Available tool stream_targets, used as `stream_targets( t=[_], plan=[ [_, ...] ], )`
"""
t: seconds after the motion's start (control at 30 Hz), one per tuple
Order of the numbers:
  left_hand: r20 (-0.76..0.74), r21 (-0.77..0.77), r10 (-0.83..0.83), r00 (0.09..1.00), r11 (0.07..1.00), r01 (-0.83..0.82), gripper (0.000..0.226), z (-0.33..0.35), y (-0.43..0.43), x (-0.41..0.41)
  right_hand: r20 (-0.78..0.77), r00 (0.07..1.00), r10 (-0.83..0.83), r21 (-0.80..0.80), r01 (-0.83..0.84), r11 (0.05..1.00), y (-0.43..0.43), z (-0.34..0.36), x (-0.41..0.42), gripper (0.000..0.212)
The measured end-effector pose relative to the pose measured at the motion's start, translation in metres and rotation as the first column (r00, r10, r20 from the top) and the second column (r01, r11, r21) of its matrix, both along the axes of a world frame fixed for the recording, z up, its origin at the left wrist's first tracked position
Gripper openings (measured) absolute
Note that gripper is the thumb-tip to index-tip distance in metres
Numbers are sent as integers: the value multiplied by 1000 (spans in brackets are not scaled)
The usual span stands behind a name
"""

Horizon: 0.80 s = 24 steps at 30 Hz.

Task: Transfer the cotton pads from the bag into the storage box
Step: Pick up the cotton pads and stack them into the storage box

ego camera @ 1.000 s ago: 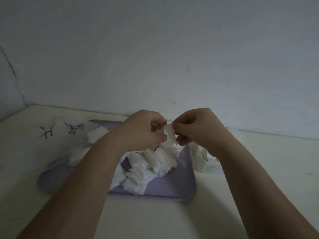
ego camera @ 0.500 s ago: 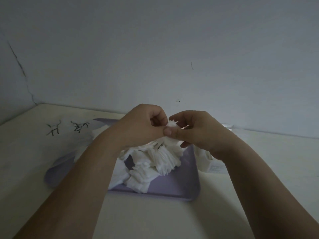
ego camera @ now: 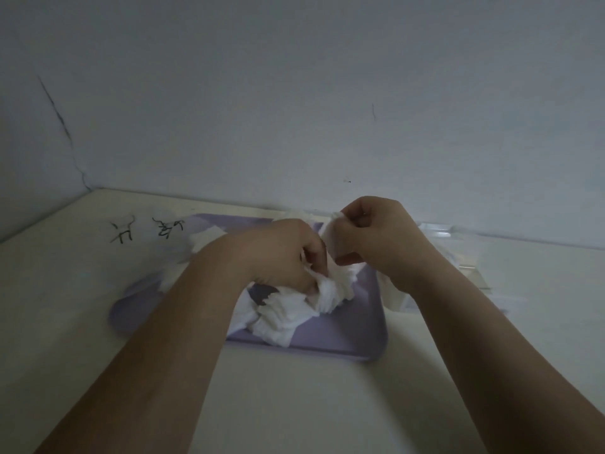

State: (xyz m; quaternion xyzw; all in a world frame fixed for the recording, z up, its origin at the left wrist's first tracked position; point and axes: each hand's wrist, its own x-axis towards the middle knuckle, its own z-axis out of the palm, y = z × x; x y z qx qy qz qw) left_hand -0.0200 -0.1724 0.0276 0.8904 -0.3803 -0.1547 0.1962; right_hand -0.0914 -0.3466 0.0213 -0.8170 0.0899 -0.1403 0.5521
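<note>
My right hand (ego camera: 373,237) pinches one white square cotton pad (ego camera: 330,241), my left hand (ego camera: 278,253) grips the heap of white cotton pads (ego camera: 294,309); the clear plastic storage box (ego camera: 465,257) lies just right, nearest my right hand.

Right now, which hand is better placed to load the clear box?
Probably the right hand: it pinches a raised cotton pad and the clear box lies beside it; left hand grips the pile.
</note>
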Motion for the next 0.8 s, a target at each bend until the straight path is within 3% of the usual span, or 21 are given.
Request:
stream_targets(
  t=[0.2,0.33,0.47,0.57,0.7,0.8],
  plan=[
    [-76,-382,78,994,919,-101,10,15,10,7,81,992,-100,126,90,988,-9,9,-1,13],
    [-80,-482,155,985,858,-175,9,22,15,9,94,984,-153,206,131,970,-13,15,-3,13],
    [-71,-567,212,975,796,-214,7,24,15,9,92,979,-181,175,163,971,-14,17,-4,13],
    [-158,-632,200,967,732,-255,4,26,15,9,79,976,-205,193,187,963,-14,18,-4,13],
    [-253,-716,46,966,663,-219,8,28,7,2,52,994,-101,315,80,946,-12,19,-6,16],
    [-235,-739,39,971,642,-205,11,23,-2,-2,46,997,58,430,-72,900,-10,22,-9,16]
  ],
)
